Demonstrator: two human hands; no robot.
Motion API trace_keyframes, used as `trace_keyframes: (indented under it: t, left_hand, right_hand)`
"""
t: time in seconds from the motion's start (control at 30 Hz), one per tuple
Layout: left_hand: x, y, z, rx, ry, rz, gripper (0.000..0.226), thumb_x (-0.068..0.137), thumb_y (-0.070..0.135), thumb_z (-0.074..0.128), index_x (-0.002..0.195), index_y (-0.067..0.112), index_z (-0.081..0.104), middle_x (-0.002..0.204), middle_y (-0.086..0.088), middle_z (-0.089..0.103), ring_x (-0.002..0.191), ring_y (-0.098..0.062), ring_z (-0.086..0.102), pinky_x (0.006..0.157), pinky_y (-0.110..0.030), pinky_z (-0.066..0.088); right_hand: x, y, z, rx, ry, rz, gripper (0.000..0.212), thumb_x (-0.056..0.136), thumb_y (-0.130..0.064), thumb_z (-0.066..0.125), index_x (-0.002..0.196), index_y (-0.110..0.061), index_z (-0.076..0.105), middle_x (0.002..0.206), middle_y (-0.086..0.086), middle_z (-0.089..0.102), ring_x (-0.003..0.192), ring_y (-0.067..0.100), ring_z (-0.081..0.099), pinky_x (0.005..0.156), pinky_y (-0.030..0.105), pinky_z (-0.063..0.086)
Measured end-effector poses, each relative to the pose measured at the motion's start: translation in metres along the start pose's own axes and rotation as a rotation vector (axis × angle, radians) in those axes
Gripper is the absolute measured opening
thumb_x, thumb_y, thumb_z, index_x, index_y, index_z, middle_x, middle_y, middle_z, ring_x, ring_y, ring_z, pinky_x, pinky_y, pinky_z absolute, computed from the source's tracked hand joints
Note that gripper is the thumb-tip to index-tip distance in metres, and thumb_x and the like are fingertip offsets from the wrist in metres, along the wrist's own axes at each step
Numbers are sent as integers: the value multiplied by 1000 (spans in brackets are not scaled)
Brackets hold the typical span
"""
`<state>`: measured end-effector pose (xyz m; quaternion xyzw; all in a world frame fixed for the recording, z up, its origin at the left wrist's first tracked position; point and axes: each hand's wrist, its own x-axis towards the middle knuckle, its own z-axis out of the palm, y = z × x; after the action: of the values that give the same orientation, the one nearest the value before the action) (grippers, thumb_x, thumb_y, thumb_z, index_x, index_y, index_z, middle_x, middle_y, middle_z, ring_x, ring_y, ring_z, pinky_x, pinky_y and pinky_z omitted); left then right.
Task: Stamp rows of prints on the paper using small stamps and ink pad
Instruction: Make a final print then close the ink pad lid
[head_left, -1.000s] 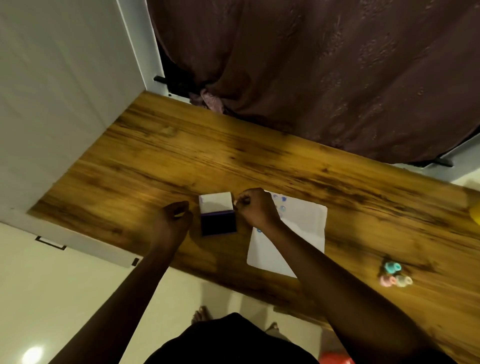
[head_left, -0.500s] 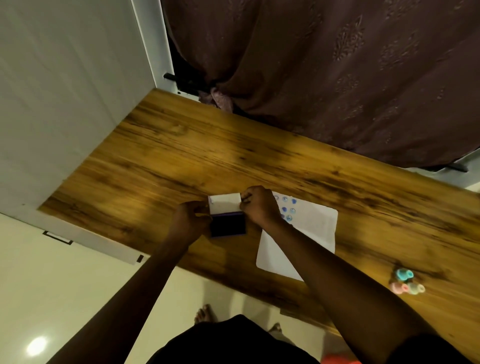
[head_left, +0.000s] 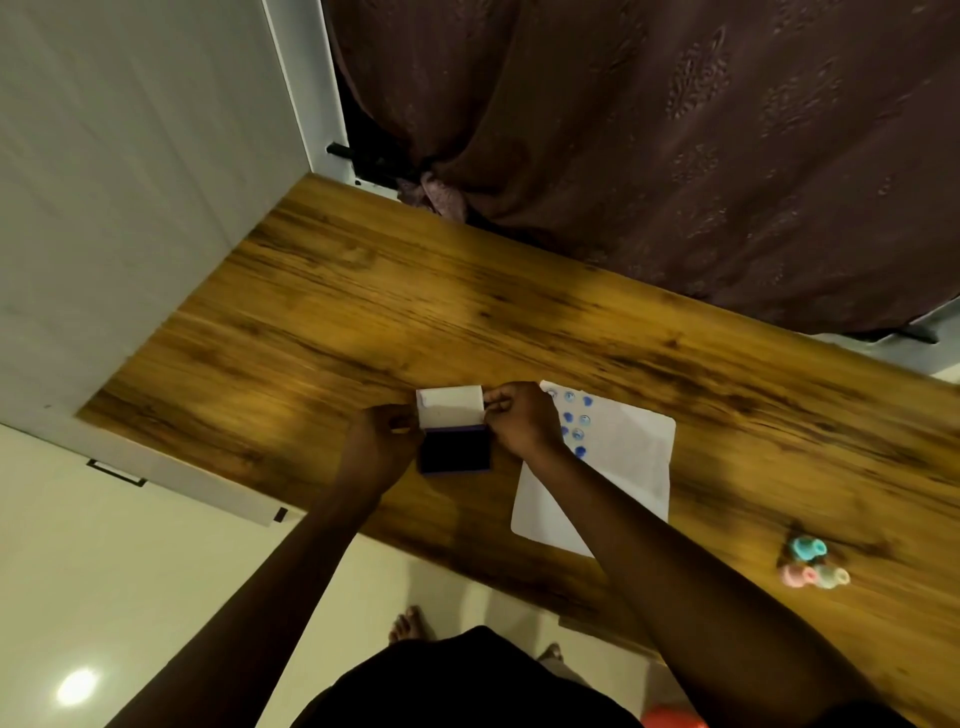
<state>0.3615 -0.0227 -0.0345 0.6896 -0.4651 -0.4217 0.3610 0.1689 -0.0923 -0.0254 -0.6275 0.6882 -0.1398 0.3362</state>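
The ink pad lies on the wooden table with its white lid hinged back, showing the dark blue pad. My left hand holds the pad's left side. The fingers of my right hand pinch the lid's right edge. To the right lies the white paper with several blue prints near its top left corner. A few small stamps, teal, pink and pale green, sit in a cluster far right. My right forearm covers part of the paper.
A dark brown curtain hangs behind the table's far edge. A white wall panel borders the table on the left. The table's near edge runs just below the paper. My bare feet stand on the cream floor.
My left hand has moved right, from beside the ink pad onto its left side. My right hand has stayed at the lid's right edge. The camera view has shifted a little.
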Motion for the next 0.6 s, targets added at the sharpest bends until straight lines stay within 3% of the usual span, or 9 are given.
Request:
trace_keyframes:
  t: [0.07,0.17,0.27,0.37,0.47,0.6]
  left_hand:
    - [0,-1,1,-17,-7,11,31,89,4,70,119,11,75,107,-3,74,93,-17,69,84,-37,58]
    - [-1,-4,2,-11,12,17,36,87,3,67,120,15,76,105,4,74,87,0,67,77,-23,56]
    - [-4,-5,2,-16,23,27,35,87,5,68,117,21,76,97,13,73,87,8,64,77,-23,54]
    - [-8,-5,2,-13,30,51,35,87,4,71,110,29,76,90,25,71,83,10,68,75,-14,53]
    - [-13,-5,2,-5,36,63,33,85,1,68,106,24,79,82,31,75,84,15,70,68,-3,51]
    - [-22,-8,4,-20,74,79,32,90,2,63,114,17,78,96,15,77,88,14,70,70,-3,51]
  right_hand:
    - [-2,1,-1,29,5,0,23,88,-18,70,108,-24,79,116,-2,77,105,22,71,91,33,56]
    - [-4,1,-3,81,7,-4,22,86,-21,72,108,-24,78,114,-3,77,104,18,71,89,32,56]
    - [-9,3,-6,137,13,-15,18,88,-23,72,105,-23,75,112,-4,76,101,13,69,86,28,55]
    - [-15,8,-7,210,5,-3,11,90,-19,69,100,-20,73,106,-3,76,98,17,72,90,40,60]
    - [-21,16,-5,272,8,20,8,92,-20,67,96,-17,73,99,1,76,93,21,73,89,48,61]
    - [-30,23,-2,382,0,45,18,95,-30,63,95,-16,74,92,3,78,91,20,75,91,50,60]
